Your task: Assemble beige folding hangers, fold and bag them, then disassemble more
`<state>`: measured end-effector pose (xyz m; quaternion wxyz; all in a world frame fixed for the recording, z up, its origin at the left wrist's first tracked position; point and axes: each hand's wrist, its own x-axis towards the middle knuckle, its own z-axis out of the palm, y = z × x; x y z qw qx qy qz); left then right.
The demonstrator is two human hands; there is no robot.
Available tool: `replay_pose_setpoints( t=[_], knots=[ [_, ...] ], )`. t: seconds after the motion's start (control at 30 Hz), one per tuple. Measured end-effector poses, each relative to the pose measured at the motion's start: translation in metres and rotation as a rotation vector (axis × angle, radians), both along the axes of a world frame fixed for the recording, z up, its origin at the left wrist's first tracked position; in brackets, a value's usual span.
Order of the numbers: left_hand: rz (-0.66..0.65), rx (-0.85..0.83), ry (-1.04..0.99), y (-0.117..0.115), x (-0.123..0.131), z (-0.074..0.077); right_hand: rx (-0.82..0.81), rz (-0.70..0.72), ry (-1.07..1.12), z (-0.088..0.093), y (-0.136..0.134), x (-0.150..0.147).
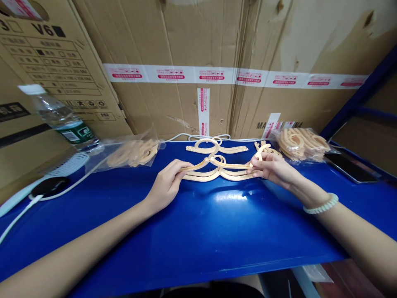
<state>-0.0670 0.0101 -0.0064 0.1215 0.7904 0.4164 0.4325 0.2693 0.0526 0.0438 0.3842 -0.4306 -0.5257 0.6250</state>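
Note:
A beige plastic folding hanger (231,165) is held up between my two hands, its round hook pointing away from me. My left hand (166,184) is closed, pinching the tip of its left arm between thumb and fingers. At the other end, my right hand (274,167) is closed on the right arm's tip. A short curved beige piece (259,155) sticks up from those same right fingers; whether it is joined to the hanger I cannot tell. Just under it lies another beige hanger (237,177), partly covered. Farther back rests one more hanger (231,149) on the blue tabletop (214,236).
Loose beige pieces (269,148) lie behind my right hand. Clear bags of beige parts stand right (304,142) and left (136,153). A phone (353,167) is far right. Left are a water bottle (74,128), a pale perforated paddle (68,164) and a black corded device (51,186). Cardboard (173,107) walls the back.

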Motion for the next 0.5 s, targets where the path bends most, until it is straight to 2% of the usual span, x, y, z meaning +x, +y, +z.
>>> replay_pose_setpoints(
  t=[0.3, 0.5],
  knots=[
    [-0.021, -0.015, 0.002, -0.0016, 0.001, 0.0019, 0.285, -0.161, -0.064, 0.0013, -0.0078, -0.0079],
    [0.009, -0.048, 0.006, -0.0036, 0.0039, -0.0001, 0.331, -0.259, 0.014, -0.0018, -0.0081, -0.0103]
  ],
)
